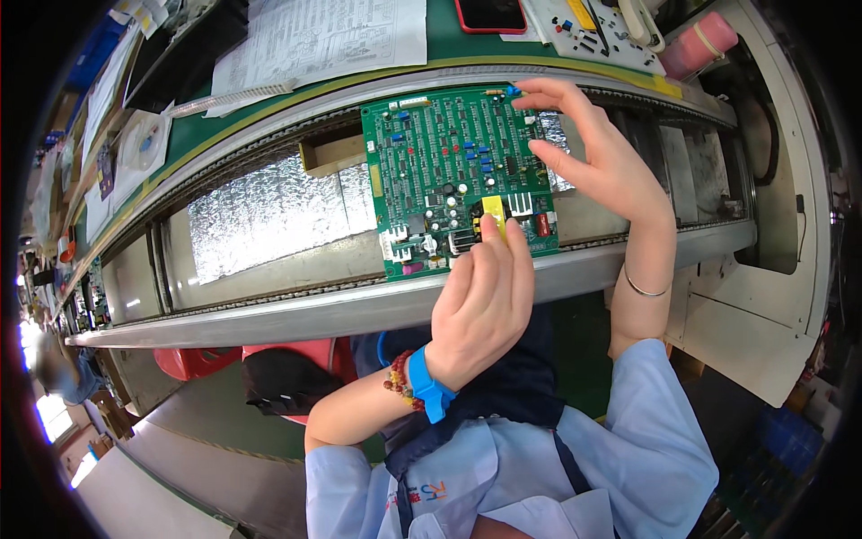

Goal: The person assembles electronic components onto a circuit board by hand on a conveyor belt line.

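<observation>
A green circuit board (431, 193), filled with rows of small parts, lies across the two rails of a conveyor. My left hand (485, 292), with a blue strap and beads at its wrist, reaches over the board's near edge. Its fingers are closed together on a yellow block-shaped transformer (493, 208) between heat sinks; part of their grip is hidden behind the hand. My right hand (597, 148) is at the board's far right corner, thumb and fingers spread apart. Its fingertips are close to a small blue component (513, 90), and the thumb is by the right edge.
Metal rails (269, 310) with chains run left to right, and silvery foil sheeting (269, 216) lies between them. Beyond are printed diagrams (332, 45), a red-edged phone (490, 14), a white tray of loose components (597, 36) and a pink bottle (700, 43). A white machine housing (745, 314) stands at right.
</observation>
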Demonstrator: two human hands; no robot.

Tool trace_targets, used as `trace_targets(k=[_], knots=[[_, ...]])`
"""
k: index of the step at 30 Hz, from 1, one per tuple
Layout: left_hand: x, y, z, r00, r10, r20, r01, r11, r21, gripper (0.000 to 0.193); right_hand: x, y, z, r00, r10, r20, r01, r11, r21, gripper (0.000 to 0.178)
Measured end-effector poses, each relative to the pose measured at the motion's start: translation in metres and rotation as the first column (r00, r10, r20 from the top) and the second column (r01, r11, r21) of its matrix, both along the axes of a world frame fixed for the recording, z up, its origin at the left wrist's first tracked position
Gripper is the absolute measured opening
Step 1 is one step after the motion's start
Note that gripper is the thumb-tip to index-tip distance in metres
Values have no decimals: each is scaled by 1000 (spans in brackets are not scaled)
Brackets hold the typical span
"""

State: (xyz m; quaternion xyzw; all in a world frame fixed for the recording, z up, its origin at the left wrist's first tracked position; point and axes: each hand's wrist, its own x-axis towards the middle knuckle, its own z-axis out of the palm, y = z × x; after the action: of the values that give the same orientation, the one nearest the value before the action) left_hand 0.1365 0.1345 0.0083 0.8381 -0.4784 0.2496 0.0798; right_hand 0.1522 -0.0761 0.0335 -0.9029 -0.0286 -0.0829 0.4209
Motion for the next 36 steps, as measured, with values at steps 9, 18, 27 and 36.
trace_targets(k=[9, 18, 27, 36], knots=[[-1, -1, -12, 993, 27, 119, -38, 995, 92, 31, -29, 21, -11, 997, -40, 71, 43, 998, -48, 40], [-5, 16, -4, 961, 7, -276, -65, 977, -202, 38, -72, 30, -2, 985, 4, 173, 58, 935, -349, 38], [-9, 30, -10, 931, -30, -363, -33, 985, -167, 35, -75, 31, -10, 987, 12, 160, 50, 924, -380, 41], [-4, 29, -12, 948, -64, -313, -2, 978, -207, 31, -74, 36, -9, 987, -10, 159, 78, 900, -430, 40]])
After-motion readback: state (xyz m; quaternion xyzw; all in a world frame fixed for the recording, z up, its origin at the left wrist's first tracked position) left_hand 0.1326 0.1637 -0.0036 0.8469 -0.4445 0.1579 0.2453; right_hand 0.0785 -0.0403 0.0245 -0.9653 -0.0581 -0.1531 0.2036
